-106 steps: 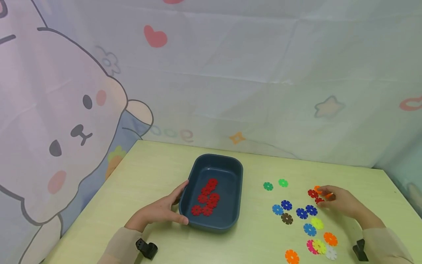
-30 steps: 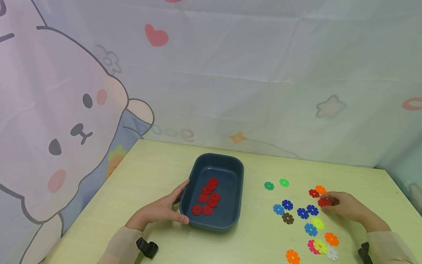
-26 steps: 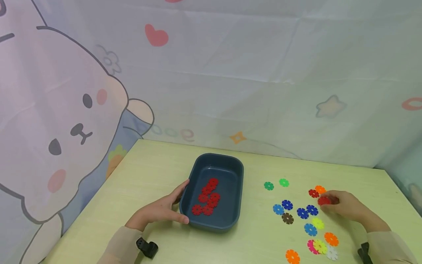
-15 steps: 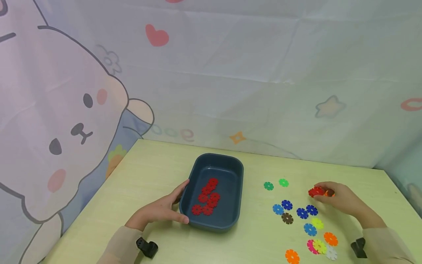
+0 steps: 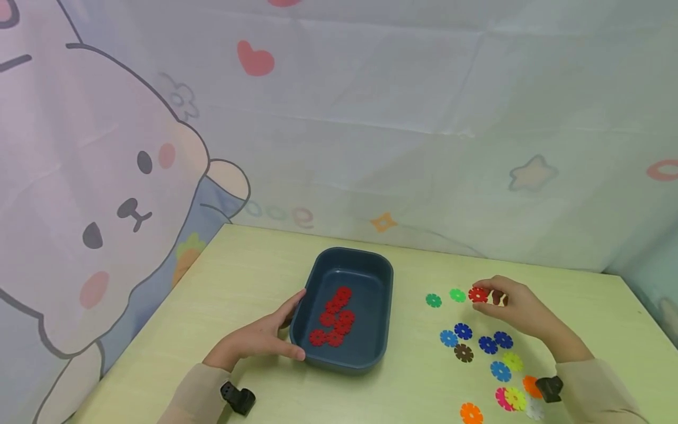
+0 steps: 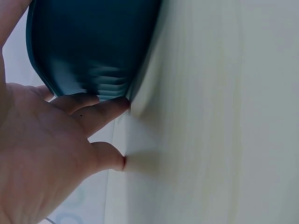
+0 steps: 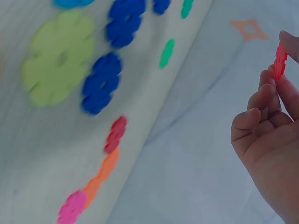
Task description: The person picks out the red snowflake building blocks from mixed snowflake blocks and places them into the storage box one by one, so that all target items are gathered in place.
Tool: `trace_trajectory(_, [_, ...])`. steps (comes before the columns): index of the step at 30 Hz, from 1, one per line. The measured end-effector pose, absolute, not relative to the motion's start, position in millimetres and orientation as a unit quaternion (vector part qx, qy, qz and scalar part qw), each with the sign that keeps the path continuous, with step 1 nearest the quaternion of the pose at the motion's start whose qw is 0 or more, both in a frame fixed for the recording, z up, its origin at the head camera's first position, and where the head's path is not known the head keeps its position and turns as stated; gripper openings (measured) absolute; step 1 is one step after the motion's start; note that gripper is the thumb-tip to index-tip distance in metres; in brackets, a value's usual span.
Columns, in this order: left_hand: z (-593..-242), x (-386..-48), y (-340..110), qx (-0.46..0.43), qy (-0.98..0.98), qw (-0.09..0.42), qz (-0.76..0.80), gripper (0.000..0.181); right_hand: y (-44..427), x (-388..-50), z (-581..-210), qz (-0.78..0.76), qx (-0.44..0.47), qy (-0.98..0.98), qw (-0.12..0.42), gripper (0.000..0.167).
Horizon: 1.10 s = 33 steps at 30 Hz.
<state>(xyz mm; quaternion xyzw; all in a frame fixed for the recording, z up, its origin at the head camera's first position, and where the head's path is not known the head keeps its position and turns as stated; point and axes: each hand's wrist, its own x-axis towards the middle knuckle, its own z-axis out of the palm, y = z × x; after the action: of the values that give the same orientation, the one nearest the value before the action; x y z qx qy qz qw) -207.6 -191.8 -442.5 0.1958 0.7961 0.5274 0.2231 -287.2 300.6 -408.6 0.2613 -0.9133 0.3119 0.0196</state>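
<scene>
A dark blue plastic tray [image 5: 365, 359] stands on the table with several red snowflake discs [image 5: 327, 319] lying in it. My left hand [image 5: 259, 338] rests against its left side, thumb by the near corner, fingers along the outer wall. In the left wrist view these fingers [image 6: 105, 114] are fairly straight and touch the tray's wall [image 6: 103, 56]. My right hand [image 5: 521, 306], raised over the right of the table, pinches a red snowflake disc [image 5: 478, 294] between thumb and fingertips. The right wrist view shows this held red disc [image 7: 280, 61] edge-on.
Loose snowflake discs lie to the right: two green [image 5: 434, 300], several blue [image 5: 463, 331], a brown [image 5: 464, 353], and yellow, pink, white and orange ones nearer [image 5: 471, 413]. The right wrist view shows a dark red disc [image 7: 115, 135] beside an orange one [image 7: 100, 175]. A printed curtain [image 5: 402, 118] hangs behind the table.
The right hand has lifted a red disc from the right-hand group and carried it left and away from me, near the light green disc. The left hand and tray have stayed put.
</scene>
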Motion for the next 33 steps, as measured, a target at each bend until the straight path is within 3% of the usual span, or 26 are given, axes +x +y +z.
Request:
trace_trajectory(15, [-443.6,-209.0,-191.0,0.189,0.802,0.219,0.523,0.112,236.7,-294.6,-402.3,0.33,0.345,-0.878,0.034,0.033])
trace_trajectory(33, [-444.5,-209.5,-191.2,0.188,0.798,0.223,0.528,0.111,146.2,-307.5,-397.7,0.348,0.416,-0.839,-0.04,0.032])
